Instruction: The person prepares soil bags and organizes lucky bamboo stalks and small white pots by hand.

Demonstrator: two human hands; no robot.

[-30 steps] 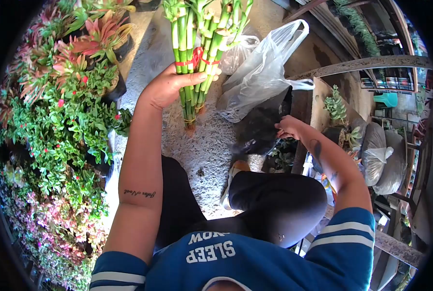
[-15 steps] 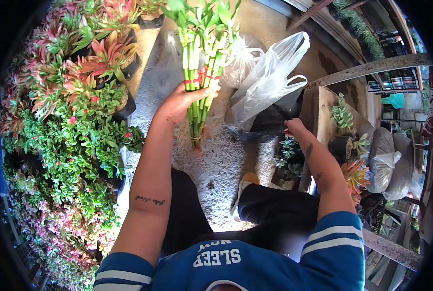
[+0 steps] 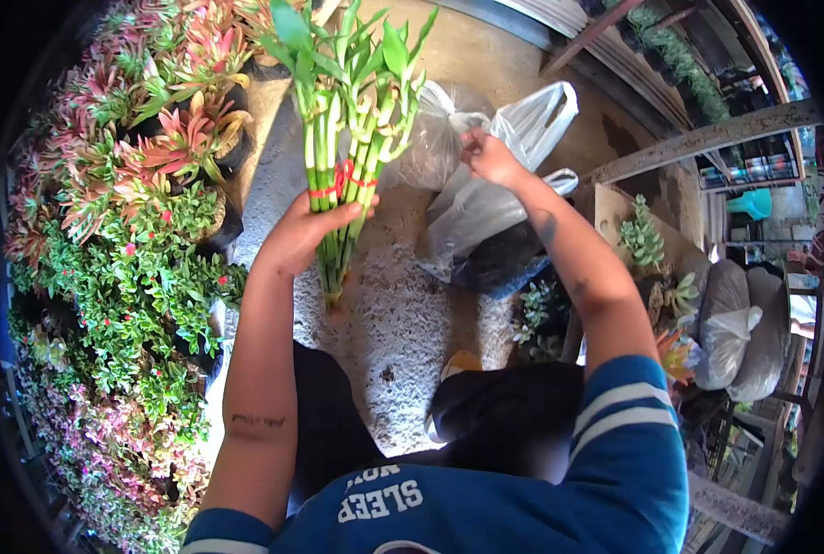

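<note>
My left hand (image 3: 306,231) is wrapped round a bundle of lucky bamboo (image 3: 361,148), held upright with leaves at the top. Red ribbon (image 3: 343,178) ties the green stalks together just above my fingers. My right hand (image 3: 495,159) is over a translucent white plastic bag (image 3: 467,212), its fingers curled in near the bag's upper part. Whether the bag's film is pinched between those fingers is too small to make out. Dark material (image 3: 500,254) shows at the lower part of this bag, and one loop handle (image 3: 560,106) sticks up beyond my hand.
Another clear, knotted bag (image 3: 430,138) sits behind the white one on the rough concrete floor (image 3: 398,323). Dense potted plants (image 3: 126,258) line the left side. Succulents (image 3: 643,235), wooden beams (image 3: 708,138) and filled grey sacks (image 3: 726,323) stand at the right.
My right hand has moved from the bag's lower right side up and left over its upper part. My left hand, still gripping the lucky bamboo, has shifted left and slightly down in view.
</note>
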